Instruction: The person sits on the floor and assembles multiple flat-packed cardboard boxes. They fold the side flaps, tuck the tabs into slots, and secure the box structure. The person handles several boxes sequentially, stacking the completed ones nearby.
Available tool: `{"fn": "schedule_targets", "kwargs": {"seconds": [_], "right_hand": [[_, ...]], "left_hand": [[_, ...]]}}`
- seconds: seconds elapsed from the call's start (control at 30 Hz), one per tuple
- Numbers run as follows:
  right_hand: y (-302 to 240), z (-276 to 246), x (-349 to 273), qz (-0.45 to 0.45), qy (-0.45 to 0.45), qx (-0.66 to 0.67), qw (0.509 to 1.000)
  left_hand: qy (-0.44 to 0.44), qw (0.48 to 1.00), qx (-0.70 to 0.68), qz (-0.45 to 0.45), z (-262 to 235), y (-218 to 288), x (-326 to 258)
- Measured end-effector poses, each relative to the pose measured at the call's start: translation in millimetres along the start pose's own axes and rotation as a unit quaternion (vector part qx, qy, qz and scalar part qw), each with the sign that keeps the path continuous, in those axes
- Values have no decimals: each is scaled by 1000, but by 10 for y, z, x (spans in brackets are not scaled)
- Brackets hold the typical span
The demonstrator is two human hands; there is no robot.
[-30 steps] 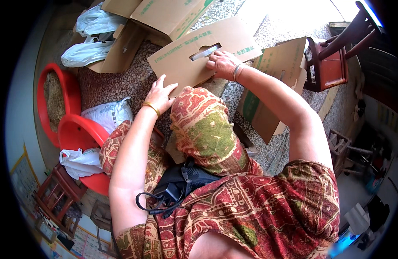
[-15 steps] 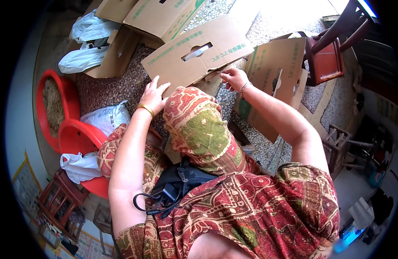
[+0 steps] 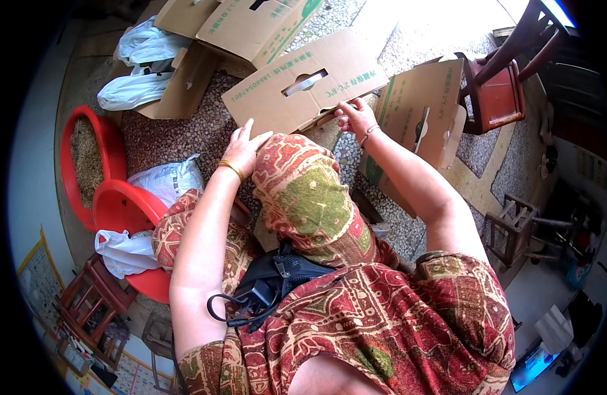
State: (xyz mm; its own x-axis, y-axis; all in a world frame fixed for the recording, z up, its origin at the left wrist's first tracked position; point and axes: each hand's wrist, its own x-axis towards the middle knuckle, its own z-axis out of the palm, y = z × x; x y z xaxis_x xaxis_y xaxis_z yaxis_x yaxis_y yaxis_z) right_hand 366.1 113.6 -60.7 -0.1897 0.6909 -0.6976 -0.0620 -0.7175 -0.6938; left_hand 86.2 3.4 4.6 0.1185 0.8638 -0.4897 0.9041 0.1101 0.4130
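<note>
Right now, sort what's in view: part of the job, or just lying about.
In use:
- cardboard box with slotted handle
- left hand, at its lower left edge
- right hand, at its lower edge
- probably the carton on the right

Apparently just lying about:
- dark red chair
- red tub
- white sack

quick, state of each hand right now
Left hand: open, fingers extended at the cardboard box.
Right hand: fingers curled at the box's near edge; whether it grips cannot be told.
</note>
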Motion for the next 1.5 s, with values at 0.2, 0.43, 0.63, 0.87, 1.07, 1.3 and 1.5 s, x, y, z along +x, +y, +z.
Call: {"fn": "schedule_targets", "kwargs": {"seconds": [0.2, 0.43, 0.63, 0.87, 1.07, 1.3, 1.5], "right_hand": [[16, -38, 44, -16, 18, -89, 996], [-31, 87, -13, -30, 55, -103, 993], [-43, 104, -31, -51, 47, -85, 994], [-56, 92, -69, -27, 73, -104, 992], [-143, 231, -100, -8, 141, -92, 986], [-123, 81, 37, 25, 121, -150, 981], [-59, 28, -9, 103, 101, -162, 976]], "left_hand": [[-13, 999, 29, -3, 76, -3, 4], [7, 1000, -12, -16, 85, 76, 50], [9, 1000, 12, 27, 121, 93, 91], [-63, 996, -35, -59, -79, 377, 94], [-14, 990, -102, -101, 76, 284, 119], [-58, 997, -26, -39, 79, 268, 132], [-71, 991, 113, -1, 226, 186, 142]]}}
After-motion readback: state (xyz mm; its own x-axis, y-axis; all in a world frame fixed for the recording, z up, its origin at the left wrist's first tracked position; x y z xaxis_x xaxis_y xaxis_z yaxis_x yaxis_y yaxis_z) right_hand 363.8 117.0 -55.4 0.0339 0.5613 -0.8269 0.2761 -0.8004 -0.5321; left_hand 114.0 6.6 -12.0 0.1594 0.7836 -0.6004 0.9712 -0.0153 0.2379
